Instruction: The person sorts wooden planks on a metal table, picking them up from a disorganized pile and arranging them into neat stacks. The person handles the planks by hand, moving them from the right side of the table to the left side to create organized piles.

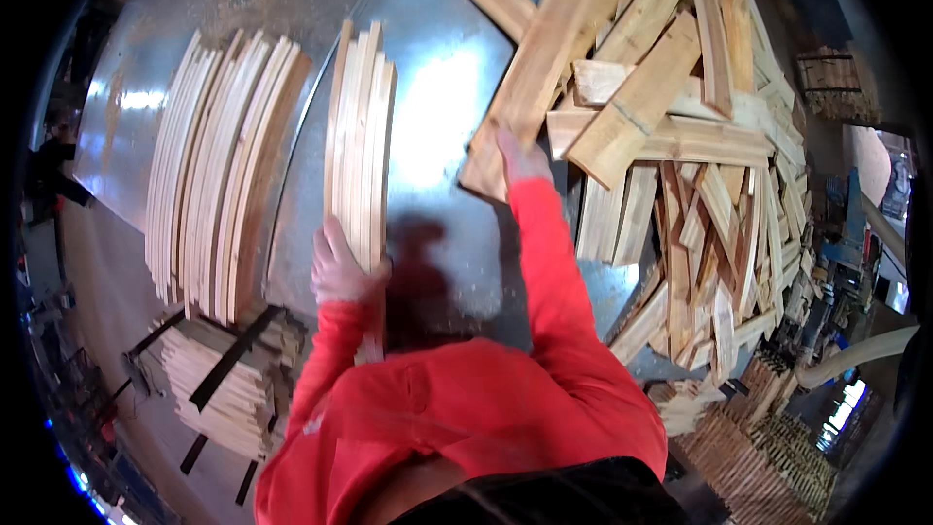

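My left hand [342, 267] is closed around the near part of a short row of pale wooden boards [358, 136] standing on edge, side by side. With my right hand [522, 157] I grip the right edge of a wide, flat wooden board [540, 58] near its lower end. My thumb lies on its face, and the other fingers are hidden. This board slants at the left edge of a jumbled heap of loose boards [714, 141]. Further left lies a wider row of boards on edge [222, 175].
Both rows and the heap lie on a shiny metal table [418, 180] with a seam between the rows. A strapped stack of boards [216, 384] stands below the table at the near left. More stacked wood [753, 457] stands at the near right, beside a pale hose [855, 358].
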Motion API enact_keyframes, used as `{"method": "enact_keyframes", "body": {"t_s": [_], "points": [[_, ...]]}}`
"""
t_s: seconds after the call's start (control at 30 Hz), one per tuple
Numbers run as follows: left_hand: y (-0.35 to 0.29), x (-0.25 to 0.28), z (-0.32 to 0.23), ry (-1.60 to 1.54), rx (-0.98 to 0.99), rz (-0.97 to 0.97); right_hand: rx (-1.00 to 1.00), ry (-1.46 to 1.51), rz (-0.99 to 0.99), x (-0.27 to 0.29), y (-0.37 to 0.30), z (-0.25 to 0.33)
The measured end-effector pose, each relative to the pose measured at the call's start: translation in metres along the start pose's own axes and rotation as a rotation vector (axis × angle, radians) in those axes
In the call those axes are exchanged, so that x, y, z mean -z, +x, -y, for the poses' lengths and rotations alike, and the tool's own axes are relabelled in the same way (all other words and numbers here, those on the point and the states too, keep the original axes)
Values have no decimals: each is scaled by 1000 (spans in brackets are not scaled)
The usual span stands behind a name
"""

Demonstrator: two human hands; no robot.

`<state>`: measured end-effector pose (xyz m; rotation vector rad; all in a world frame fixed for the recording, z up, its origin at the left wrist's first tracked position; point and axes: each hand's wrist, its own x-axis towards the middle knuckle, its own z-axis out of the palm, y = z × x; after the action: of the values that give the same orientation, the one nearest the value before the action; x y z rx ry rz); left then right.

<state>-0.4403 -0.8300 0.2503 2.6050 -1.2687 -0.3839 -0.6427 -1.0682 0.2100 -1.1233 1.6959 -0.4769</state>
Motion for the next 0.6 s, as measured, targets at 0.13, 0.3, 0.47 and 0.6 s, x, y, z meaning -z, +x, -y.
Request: {"method": "enact_keyframes", "body": {"t_s": [0.13, 0.3, 0.47, 0.6], "points": [[-1, 11, -5, 36, -10, 82, -197, -795, 85, 63, -124, -64], [1, 4, 0, 92, 9, 123, -86, -969, 407, -4, -201, -90], [-16, 17, -10, 256, -6, 181, 627, -868, 734, -75, -202, -44], [-12, 12, -1, 202, 160, 238, 548, -1135, -253, -35, -95, 29]]}}
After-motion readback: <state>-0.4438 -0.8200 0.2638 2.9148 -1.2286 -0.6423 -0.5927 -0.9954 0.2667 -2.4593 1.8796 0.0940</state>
